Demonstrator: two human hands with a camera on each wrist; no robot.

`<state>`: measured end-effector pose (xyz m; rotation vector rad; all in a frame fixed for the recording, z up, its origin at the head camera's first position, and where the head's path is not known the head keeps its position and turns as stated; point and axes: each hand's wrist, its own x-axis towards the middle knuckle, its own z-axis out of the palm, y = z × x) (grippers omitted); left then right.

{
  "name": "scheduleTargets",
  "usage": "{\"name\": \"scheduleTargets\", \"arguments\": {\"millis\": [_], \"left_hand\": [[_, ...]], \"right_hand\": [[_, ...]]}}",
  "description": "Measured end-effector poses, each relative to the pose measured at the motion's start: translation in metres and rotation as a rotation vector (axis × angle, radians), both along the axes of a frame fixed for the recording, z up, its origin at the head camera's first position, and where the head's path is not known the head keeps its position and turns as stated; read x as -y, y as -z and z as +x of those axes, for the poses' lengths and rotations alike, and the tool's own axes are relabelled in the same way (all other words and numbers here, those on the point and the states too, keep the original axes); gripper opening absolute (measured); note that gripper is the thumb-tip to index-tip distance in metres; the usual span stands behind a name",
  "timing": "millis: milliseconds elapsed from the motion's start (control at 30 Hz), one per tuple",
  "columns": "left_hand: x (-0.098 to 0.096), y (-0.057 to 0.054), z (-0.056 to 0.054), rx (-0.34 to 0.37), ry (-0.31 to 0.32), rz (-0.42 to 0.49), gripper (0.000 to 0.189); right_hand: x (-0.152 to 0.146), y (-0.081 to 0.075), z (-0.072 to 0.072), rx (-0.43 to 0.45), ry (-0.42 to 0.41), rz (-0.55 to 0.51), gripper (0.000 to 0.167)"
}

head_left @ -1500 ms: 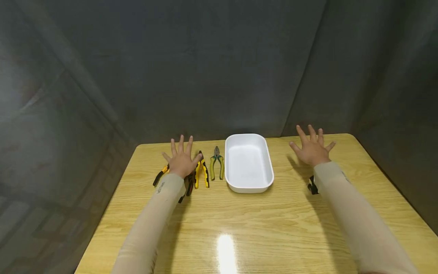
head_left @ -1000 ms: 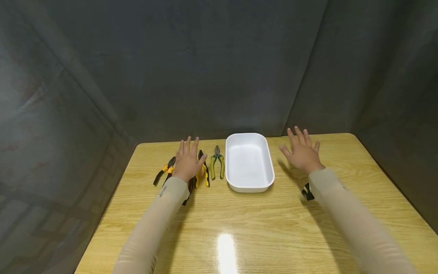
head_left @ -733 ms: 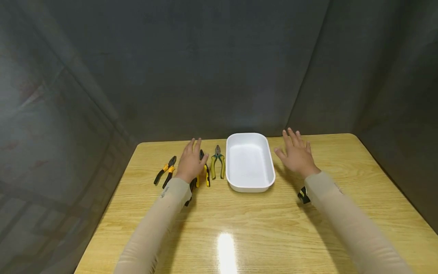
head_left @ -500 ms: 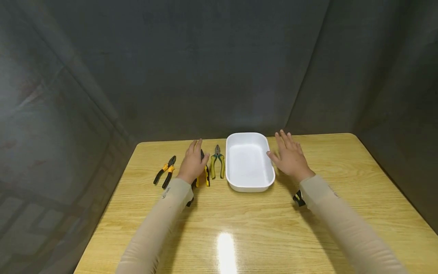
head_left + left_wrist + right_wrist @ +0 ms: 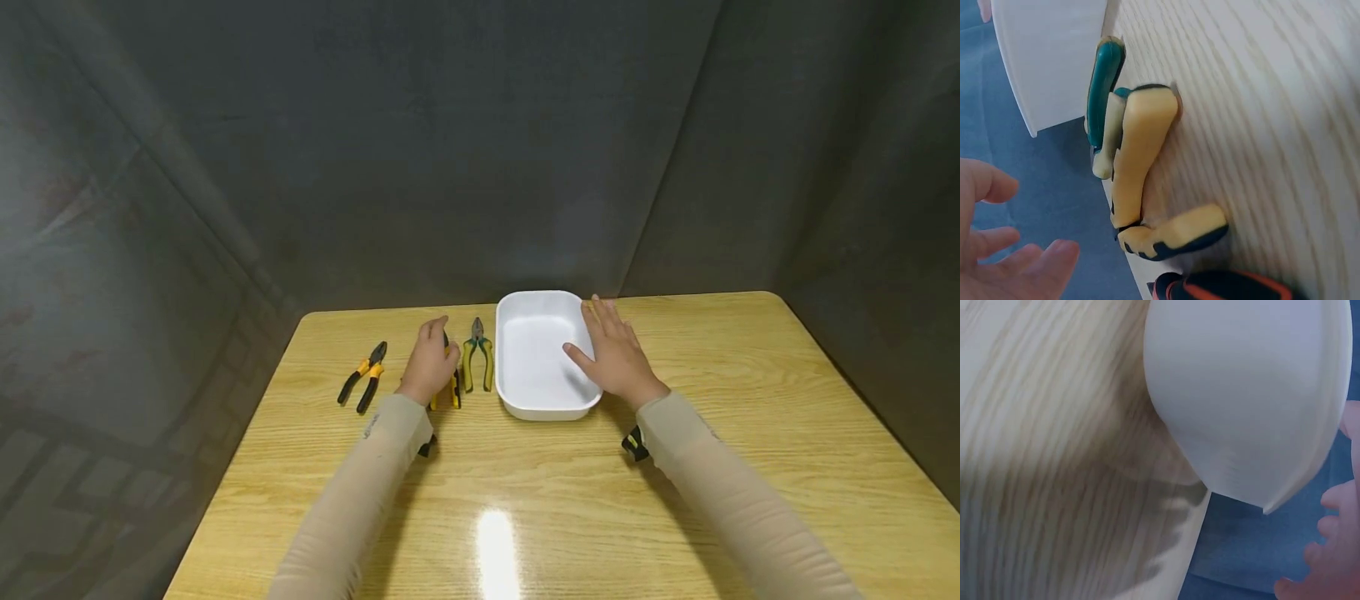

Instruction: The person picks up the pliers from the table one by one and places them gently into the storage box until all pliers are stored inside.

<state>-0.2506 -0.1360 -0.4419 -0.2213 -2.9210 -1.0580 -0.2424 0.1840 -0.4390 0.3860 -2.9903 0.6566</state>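
Observation:
My left hand (image 5: 429,362) hovers above yellow-and-black pliers (image 5: 454,392), covering part of them in the head view. Its fingers (image 5: 1054,262) are loosely bent with nothing between them in the left wrist view, beside those pliers (image 5: 1141,137). Right of them lie green-handled pliers (image 5: 487,362), handles spread. My right hand (image 5: 618,362) is over the right rim of a white rectangular tray (image 5: 547,414), fingers extended and thumb reaching over the inside. In the right wrist view, its fingers (image 5: 1335,550) show beyond the tray wall (image 5: 1247,394), holding nothing.
Orange-and-black pliers (image 5: 373,372) lie on the left of the wooden table (image 5: 570,508). A black-and-red handle (image 5: 1229,286) shows at the bottom of the left wrist view. Dark curtains (image 5: 480,150) enclose the table's back and sides. Light glares on the near tabletop.
My right hand has moved left, from the table's right side to over the tray's rim. My left hand has moved right, its fingers drawing closer together, uncovering the orange-and-black pliers.

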Motion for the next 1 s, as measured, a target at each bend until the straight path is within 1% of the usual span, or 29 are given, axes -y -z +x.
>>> {"name": "scheduleTargets", "arguments": {"millis": [167, 367, 567, 800, 1000], "left_hand": [[-0.002, 0.005, -0.001, 0.021, -0.011, 0.020, 0.054], [-0.007, 0.009, 0.001, 0.027, -0.007, 0.051, 0.051], [-0.011, 0.011, 0.000, 0.033, -0.026, 0.072, 0.048], [-0.015, 0.016, 0.001, 0.071, -0.035, 0.106, 0.048], [-0.021, 0.013, 0.002, 0.061, -0.049, 0.056, 0.048]], "right_hand": [[0.005, 0.005, 0.001, 0.005, -0.010, -0.006, 0.086], [0.008, 0.009, 0.002, 0.050, -0.006, -0.017, 0.088], [0.009, 0.013, 0.003, 0.083, 0.000, -0.008, 0.089], [0.009, 0.016, 0.004, 0.116, -0.004, -0.019, 0.088], [0.010, 0.015, 0.002, 0.142, 0.006, -0.017, 0.091]]}}
